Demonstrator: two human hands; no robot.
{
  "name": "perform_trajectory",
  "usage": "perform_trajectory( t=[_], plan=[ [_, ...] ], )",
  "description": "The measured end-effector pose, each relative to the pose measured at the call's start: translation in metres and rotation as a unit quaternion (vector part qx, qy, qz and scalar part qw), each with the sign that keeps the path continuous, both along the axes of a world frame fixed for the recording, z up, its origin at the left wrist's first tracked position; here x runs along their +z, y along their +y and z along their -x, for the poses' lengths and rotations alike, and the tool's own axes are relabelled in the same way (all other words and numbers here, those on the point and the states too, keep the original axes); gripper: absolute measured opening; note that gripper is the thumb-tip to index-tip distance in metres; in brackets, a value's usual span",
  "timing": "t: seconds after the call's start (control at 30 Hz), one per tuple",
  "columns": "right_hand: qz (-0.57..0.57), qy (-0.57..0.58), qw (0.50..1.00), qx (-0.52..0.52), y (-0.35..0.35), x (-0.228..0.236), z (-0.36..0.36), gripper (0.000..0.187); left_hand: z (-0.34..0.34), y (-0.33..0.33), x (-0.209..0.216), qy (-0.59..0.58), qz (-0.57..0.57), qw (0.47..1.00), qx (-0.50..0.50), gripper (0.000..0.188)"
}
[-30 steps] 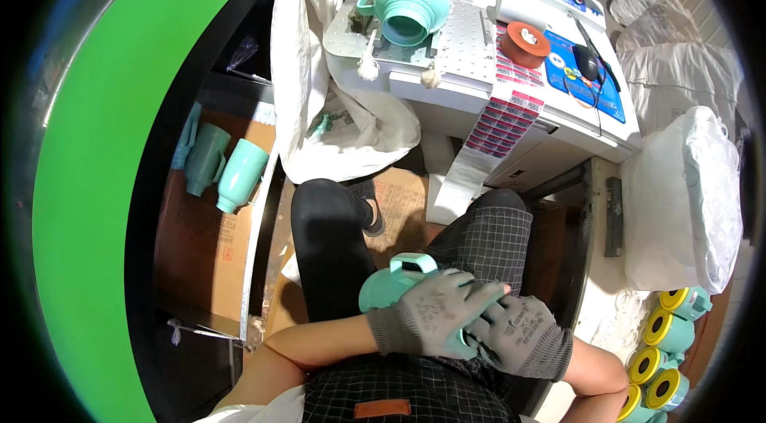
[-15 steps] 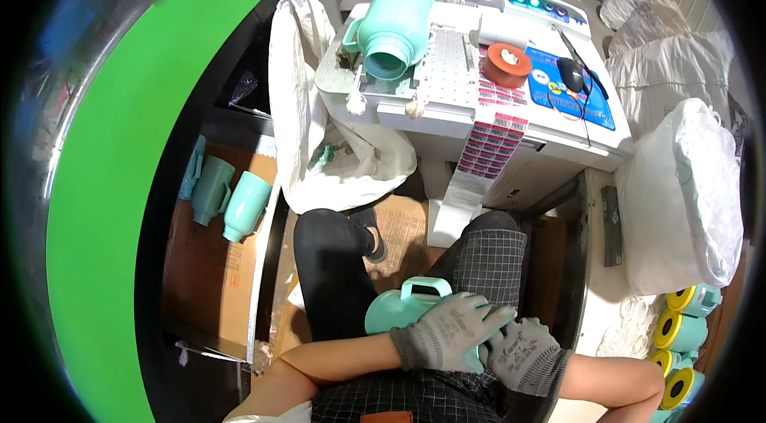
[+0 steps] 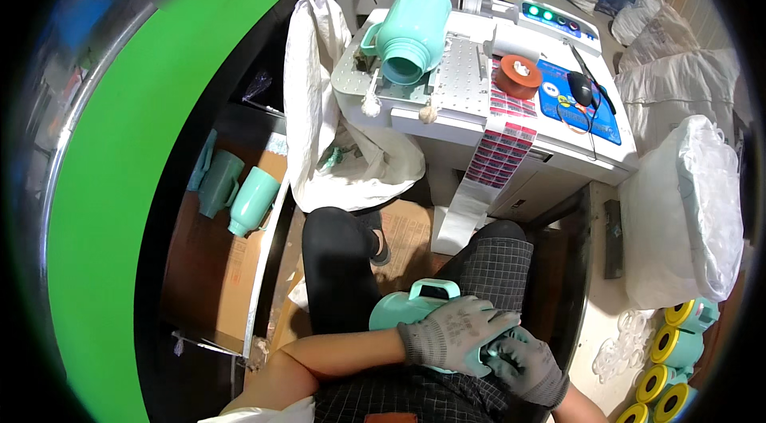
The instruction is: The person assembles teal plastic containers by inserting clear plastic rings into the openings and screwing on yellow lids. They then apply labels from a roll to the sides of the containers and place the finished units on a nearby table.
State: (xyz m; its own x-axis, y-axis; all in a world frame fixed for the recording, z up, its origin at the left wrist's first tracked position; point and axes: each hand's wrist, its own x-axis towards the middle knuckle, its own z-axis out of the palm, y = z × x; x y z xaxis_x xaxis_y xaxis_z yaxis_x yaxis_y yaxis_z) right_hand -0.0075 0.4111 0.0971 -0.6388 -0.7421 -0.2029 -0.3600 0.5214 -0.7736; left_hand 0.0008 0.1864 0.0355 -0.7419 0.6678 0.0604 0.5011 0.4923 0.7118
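A mint-green thermos jug casing lies sideways across my lap, its handle facing away from me. My left hand, in a grey knit glove, rests over the casing's body with the fingers wrapped round it. At its right end my right hand, gloved too, has its fingers curled in close to the left fingertips. Whatever those right fingers hold is hidden. Ahead on the white machine table lies another mint-green jug casing, its open mouth toward me.
A white sack hangs at the table's left. Several casings lie in a cardboard box. A label strip trails off the table beside an orange tape roll. To the right stand a white bag and yellow-rimmed jugs.
My right hand has rolled over and dropped slightly, its fingers now curled at the casing's end. My left hand stays on the casing. The view has shifted slightly.
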Motion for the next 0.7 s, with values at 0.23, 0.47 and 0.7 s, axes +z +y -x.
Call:
perform_trajectory(
  t=[0.23, 0.47, 0.7],
  plan=[
    [0.404, 0.106, 0.766, -0.489, 0.046, -0.008, 0.003, 0.020, 0.000, -0.070, 0.012, -0.008, -0.138, 0.982, 0.129, 0.079],
    [0.309, 0.161, 0.921, -0.175, -0.159, -0.065, 0.092, 0.084, -0.036, -0.060, 0.029, 0.054, -0.167, 0.982, 0.065, 0.065],
    [0.390, 0.139, 0.863, -0.291, -0.166, -0.105, 0.115, 0.048, -0.017, -0.060, 0.044, 0.034, -0.158, 0.986, 0.043, 0.062]
  ],
)
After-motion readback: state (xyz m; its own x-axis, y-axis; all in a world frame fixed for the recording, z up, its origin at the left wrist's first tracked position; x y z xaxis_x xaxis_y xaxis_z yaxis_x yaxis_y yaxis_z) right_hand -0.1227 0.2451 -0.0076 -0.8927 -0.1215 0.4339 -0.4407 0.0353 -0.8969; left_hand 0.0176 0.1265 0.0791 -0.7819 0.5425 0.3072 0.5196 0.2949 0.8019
